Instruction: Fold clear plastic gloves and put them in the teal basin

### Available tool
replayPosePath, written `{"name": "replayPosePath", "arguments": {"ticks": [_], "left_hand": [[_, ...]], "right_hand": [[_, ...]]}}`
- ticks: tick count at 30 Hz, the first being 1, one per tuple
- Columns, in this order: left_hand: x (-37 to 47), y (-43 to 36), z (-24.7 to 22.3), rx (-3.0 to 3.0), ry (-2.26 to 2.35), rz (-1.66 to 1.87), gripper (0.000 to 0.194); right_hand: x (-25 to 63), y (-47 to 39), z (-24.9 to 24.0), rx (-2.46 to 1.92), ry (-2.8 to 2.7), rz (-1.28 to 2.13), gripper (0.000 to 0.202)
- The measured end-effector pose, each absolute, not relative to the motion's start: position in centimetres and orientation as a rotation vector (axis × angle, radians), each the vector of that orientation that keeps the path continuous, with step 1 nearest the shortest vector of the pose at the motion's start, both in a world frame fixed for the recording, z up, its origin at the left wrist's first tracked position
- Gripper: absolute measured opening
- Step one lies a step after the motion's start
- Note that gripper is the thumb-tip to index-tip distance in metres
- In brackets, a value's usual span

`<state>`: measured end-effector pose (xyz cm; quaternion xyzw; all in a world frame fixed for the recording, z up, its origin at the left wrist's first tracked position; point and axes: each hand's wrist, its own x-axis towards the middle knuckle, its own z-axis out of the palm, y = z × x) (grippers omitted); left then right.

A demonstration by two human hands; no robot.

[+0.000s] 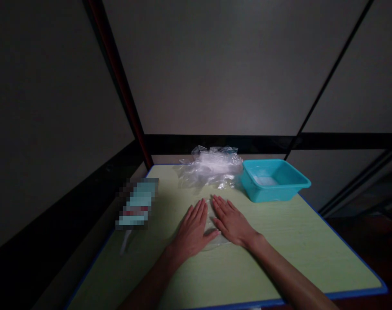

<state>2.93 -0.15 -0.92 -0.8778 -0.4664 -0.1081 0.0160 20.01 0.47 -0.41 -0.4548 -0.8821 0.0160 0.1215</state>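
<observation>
A clear plastic bag [217, 241] lies flat on the green table, partly covered by both hands. My left hand [192, 228] presses palm down on its left side, fingers stretched out and pointing away from me. My right hand [233, 221] rests flat on its right side with the fingers extended. The left thumb reaches across close to the right hand. Behind the hands sits a crumpled pile of clear plastic bags [211, 165]. A turquoise plastic basin [273, 192] stands to the right of the pile, with something whitish and see-through inside.
The pale green table [312, 249] has a blue edge and stands against panelled walls. At its left edge is a blurred-out, light teal upright object [139, 202] with a thin white cord or stand [125, 242] below it. Dark clutter shows at the far right.
</observation>
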Motion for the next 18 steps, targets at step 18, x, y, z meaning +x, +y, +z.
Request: {"name": "replayPosePath", "arguments": {"ticks": [18], "left_hand": [[2.9,-0.4,-1.1,-2.682,-1.444,-0.298,0.077]], "right_hand": [[21.9,0.4,-1.4,-1.476,-2.535,0.014,0.065]]}}
